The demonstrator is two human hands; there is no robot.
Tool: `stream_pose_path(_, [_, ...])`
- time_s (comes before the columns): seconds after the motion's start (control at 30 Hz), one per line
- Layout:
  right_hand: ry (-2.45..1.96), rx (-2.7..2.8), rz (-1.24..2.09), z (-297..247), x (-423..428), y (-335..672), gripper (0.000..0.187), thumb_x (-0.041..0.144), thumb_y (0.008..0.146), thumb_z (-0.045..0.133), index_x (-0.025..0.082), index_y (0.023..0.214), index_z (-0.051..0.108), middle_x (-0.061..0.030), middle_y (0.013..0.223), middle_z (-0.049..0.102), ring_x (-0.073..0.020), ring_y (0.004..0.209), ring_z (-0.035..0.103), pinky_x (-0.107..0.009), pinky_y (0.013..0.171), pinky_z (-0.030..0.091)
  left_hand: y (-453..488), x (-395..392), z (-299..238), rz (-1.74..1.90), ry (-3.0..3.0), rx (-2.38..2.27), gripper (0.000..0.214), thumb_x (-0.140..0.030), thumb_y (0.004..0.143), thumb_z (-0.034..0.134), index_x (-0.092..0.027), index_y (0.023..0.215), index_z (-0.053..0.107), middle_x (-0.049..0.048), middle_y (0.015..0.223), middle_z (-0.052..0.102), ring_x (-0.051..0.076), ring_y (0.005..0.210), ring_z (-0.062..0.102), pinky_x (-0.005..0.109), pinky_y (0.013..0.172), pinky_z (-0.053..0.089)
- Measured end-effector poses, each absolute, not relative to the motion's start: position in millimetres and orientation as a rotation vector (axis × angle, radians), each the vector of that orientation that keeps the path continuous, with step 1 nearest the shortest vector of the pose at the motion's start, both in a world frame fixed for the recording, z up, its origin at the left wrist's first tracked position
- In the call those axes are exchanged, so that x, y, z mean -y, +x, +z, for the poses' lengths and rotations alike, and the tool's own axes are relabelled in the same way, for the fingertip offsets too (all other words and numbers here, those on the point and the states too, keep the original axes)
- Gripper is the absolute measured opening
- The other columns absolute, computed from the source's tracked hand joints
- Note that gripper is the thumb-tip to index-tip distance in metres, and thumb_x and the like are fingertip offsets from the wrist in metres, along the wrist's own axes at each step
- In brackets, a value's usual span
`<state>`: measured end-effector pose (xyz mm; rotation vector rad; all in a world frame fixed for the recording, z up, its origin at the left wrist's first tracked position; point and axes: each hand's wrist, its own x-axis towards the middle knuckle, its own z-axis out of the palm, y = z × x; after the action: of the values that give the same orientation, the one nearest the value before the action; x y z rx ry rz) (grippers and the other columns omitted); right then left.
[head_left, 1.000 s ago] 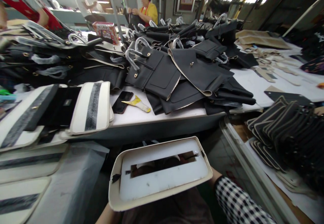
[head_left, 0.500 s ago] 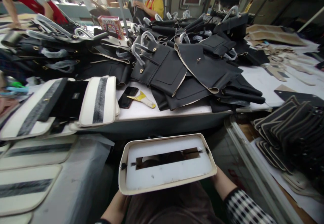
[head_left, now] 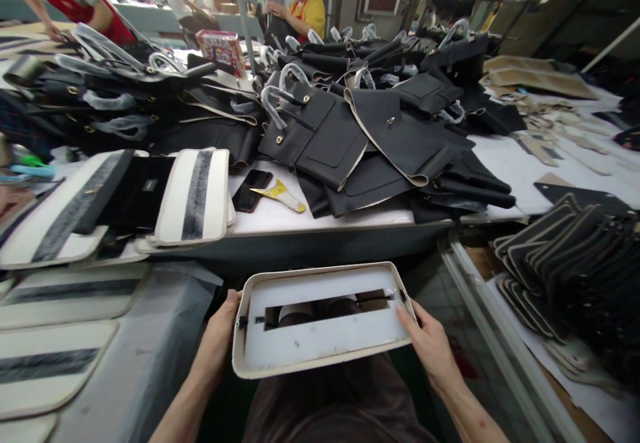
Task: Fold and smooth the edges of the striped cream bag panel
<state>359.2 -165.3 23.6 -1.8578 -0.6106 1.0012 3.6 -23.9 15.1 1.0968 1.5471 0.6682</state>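
Note:
I hold a cream leather panel (head_left: 320, 339) with a white backing and a long rectangular slot cut through it, flat above my lap. My left hand (head_left: 219, 336) grips its left edge, fingers under and thumb by the rim. My right hand (head_left: 425, 343) grips the right end, thumb lying on the panel's corner near the slot. Through the slot a bit of pale material and dark fabric shows.
A white table (head_left: 350, 219) ahead carries a heap of black bag pieces (head_left: 360, 136), a phone (head_left: 253, 189) and a yellow scraper (head_left: 277, 196). Cream panels with grey stripes (head_left: 193, 196) lie left. Stacked black pieces (head_left: 565, 256) stand right. Other people work at the back.
The panel has come slightly lower and closer to me, and both my hands, before hidden beneath it, now show at its two ends. The view shifted a little.

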Motion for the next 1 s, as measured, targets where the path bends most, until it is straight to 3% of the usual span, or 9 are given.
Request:
stream_pose_path(0.07, [-1.909,0.636,0.961,21.2,161.4,362.4,0.063,0.061,0.077,0.067,0.016,0.121,0.066,-0.0086,0.115,0.071,-0.0296,0.105,0.065,-0.032,0.085,0.054,-2.7,15.2,41.0,0.547,1.464,-1.542,0.062,-0.074,0.081,0.049,-0.021,0.107,0.067,0.0050,0.102,0.069,0.025,0.094,0.062,0.031,0.079,0.048])
stream_pose_path(0.13, [-1.949,0.664,0.957,20.2,158.2,365.7,0.064,0.062,0.077,0.065,0.015,0.120,0.067,-0.0082,0.109,0.073,-0.0286,0.099,0.067,-0.031,0.079,0.055,-1.7,4.1,65.1,0.360,1.757,-1.529,0.054,-0.069,0.083,0.051,-0.022,0.106,0.066,0.0031,0.096,0.068,0.022,0.087,0.062,0.030,0.076,0.045])
stream_pose_path(0.3, [-2.020,0.767,0.919,18.8,156.6,371.7,0.058,0.062,0.080,0.061,0.017,0.115,0.071,-0.0043,0.097,0.075,-0.0268,0.091,0.068,-0.027,0.071,0.054,16.2,-28.0,85.8,0.065,2.194,-1.466,0.040,-0.049,0.093,0.041,-0.021,0.071,0.057,0.0033,0.074,0.061,0.020,0.073,0.058,0.030,0.065,0.034])
stream_pose_path(0.4, [-2.029,0.815,0.867,19.3,156.4,373.1,0.056,0.062,0.079,0.061,0.016,0.108,0.075,-0.0033,0.085,0.074,-0.0258,0.081,0.068,-0.026,0.064,0.053,21.7,-41.0,76.2,0.033,2.236,-1.423,0.040,-0.042,0.094,0.037,-0.021,0.063,0.050,0.0041,0.071,0.060,0.020,0.070,0.056,0.030,0.063,0.031])
stream_pose_path(0.57, [-2.033,0.872,0.806,23.9,156.8,370.7,0.054,0.060,0.081,0.059,0.016,0.106,0.075,-0.0021,0.077,0.072,-0.0238,0.074,0.067,-0.024,0.061,0.051,19.8,-44.0,66.0,0.058,2.197,-1.396,0.040,-0.043,0.093,0.037,-0.022,0.062,0.049,0.0033,0.068,0.058,0.019,0.068,0.056,0.030,0.063,0.031])
stream_pose_path(0.83, [-2.217,0.986,0.728,28.2,161.0,366.5,0.055,0.064,0.084,0.050,0.021,0.110,0.074,-0.0031,0.094,0.075,-0.0270,0.089,0.068,-0.026,0.068,0.049,20.6,-39.9,62.4,0.165,2.083,-1.393,0.043,-0.044,0.092,0.040,-0.021,0.057,0.049,0.0015,0.062,0.052,0.018,0.062,0.051,0.029,0.061,0.029])
stream_pose_path(0.93, [-2.347,0.996,0.660,20.3,166.6,375.8,0.058,0.067,0.078,0.052,0.024,0.110,0.075,-0.0053,0.089,0.076,-0.0310,0.090,0.069,-0.028,0.061,0.050,11.1,-32.7,66.0,0.272,2.035,-1.384,0.048,-0.047,0.094,0.039,-0.019,0.057,0.051,0.0014,0.064,0.052,0.016,0.063,0.051,0.028,0.061,0.030])
stream_pose_path(1.0, [-2.433,1.024,0.591,9.4,168.7,385.3,0.057,0.067,0.074,0.056,0.024,0.107,0.076,-0.0080,0.076,0.074,-0.0322,0.078,0.071,-0.029,0.051,0.048,0.8,-24.5,70.7,0.273,2.010,-1.417,0.052,-0.053,0.095,0.037,-0.019,0.060,0.055,0.0013,0.067,0.054,0.015,0.065,0.053,0.027,0.061,0.033])
